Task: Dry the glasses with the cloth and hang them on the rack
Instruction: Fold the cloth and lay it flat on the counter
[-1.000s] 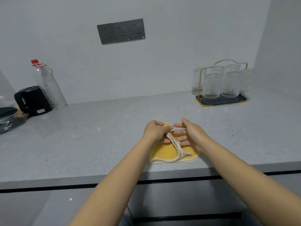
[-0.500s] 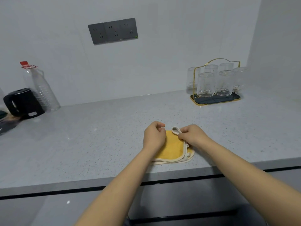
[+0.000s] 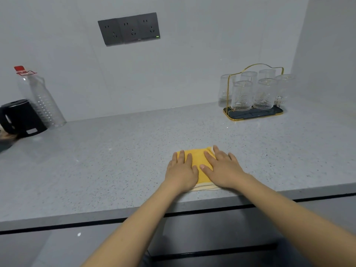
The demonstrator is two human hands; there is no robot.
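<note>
The folded yellow cloth lies near the tabletop front edge. My left hand and right hand press it flat, fingers straight. 6 glasses sit on the rack, far right.

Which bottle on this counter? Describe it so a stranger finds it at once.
Look along the grey counter to its far left end, against the wall. Behind the black kettle stands the clear plastic bottle. It is tall and ribbed, the only thing with a red cap.
</note>
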